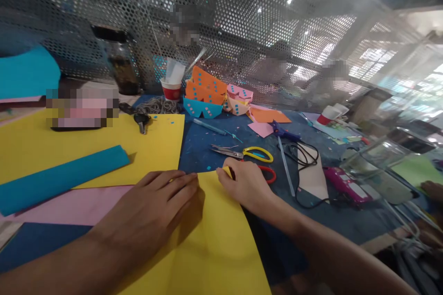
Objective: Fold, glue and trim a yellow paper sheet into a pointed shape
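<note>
A sheet of yellow paper (pixel 218 244) lies in front of me, its right side curving up off the table. My left hand (pixel 152 203) rests flat on its left part, fingers stretched out side by side. With thumb and fingers, my right hand (pixel 247 184) pinches the sheet's far right corner. Just beyond that hand are scissors with one yellow handle (pixel 259 153) and one red handle (pixel 269 174), the red one partly hidden by the hand. A folded strip of blue paper (pixel 65 177) lies left of my left hand, across another yellow sheet (pixel 159 147) and pink paper (pixel 76 205).
Orange, blue and pink paper masks (pixel 206 94) stand at the back beside a red-and-white cup (pixel 171 88) and a dark-lidded jar (pixel 121 64). A glue gun (pixel 285 132), its black cord (pixel 306 161) and a magenta power strip (pixel 346 185) lie right. Keys (pixel 141 120) lie left.
</note>
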Action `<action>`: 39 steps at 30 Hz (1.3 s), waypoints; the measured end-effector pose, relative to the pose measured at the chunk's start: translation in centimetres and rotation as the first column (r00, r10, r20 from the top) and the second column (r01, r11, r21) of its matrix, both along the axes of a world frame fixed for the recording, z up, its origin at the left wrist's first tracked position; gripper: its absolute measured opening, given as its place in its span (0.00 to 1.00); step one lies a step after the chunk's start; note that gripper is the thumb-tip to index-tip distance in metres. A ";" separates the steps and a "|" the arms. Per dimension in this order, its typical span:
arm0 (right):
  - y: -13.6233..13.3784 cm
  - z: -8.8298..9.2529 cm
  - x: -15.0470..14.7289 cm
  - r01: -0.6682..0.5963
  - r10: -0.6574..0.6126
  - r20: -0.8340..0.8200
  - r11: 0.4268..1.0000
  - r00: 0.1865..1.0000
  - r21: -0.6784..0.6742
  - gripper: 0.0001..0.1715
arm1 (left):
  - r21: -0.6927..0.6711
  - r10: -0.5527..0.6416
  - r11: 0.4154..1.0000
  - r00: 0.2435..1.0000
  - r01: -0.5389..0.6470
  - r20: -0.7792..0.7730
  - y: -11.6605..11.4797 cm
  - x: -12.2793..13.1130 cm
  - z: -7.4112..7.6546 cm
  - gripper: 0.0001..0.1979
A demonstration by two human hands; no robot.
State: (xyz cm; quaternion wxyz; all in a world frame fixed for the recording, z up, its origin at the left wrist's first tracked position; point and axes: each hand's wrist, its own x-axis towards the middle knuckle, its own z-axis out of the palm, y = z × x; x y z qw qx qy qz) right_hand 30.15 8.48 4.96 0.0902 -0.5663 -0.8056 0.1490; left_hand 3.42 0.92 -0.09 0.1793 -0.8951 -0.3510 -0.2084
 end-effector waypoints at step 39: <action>0.6 1.1 0.9 0.046 -0.047 0.004 0.998 0.999 0.034 0.24 | -0.097 0.018 0.995 0.995 -0.009 0.094 -0.9 0.6 -0.9 0.24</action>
